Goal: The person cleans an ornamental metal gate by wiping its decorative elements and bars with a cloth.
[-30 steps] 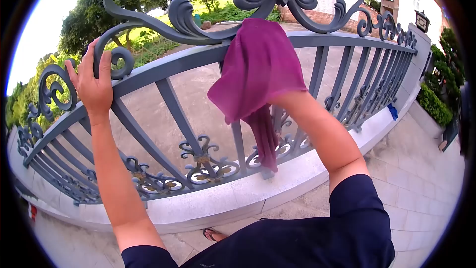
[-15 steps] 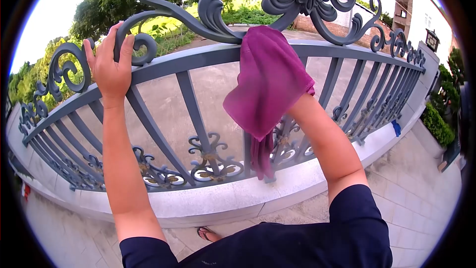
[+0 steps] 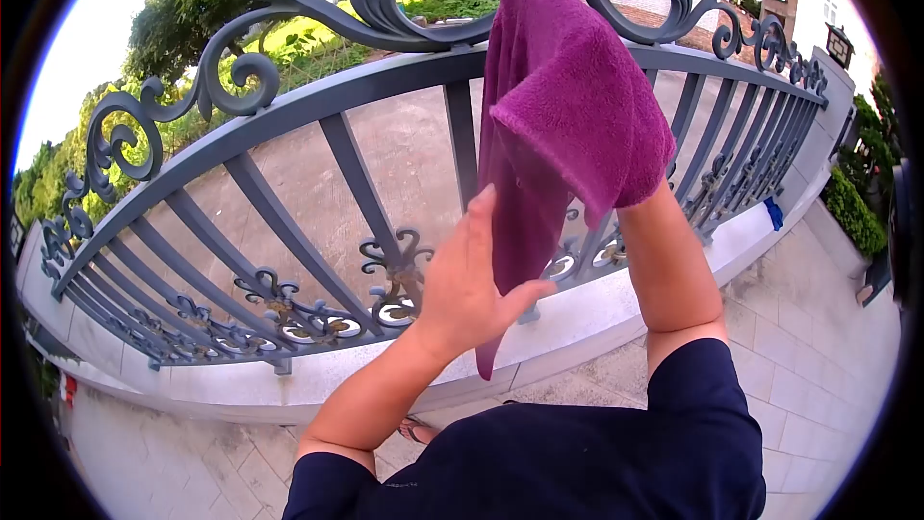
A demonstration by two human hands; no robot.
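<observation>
A purple microfibre cloth [image 3: 587, 106] is draped over my right hand, hiding its fingers; only the wrist [image 3: 654, 217] and forearm show below. The cloth is bunched at the hand, and a long tail of it hangs down in front of the grey metal fence [image 3: 356, 183]. My left hand [image 3: 467, 279] is beside that hanging tail, fingers stretched and thumb apart. Whether it touches the fabric I cannot tell.
Scrolled ironwork [image 3: 255, 82] rises above the fence's top rail. The fence stands on a low pale stone ledge [image 3: 318, 390]. A small blue item [image 3: 774, 214] lies on the ledge at right. Tiled paving [image 3: 770, 356] runs below.
My left hand has let go of the scrollwork and come down and right to the cloth. My right hand, with the cloth, has moved slightly right, away from the top rail.
</observation>
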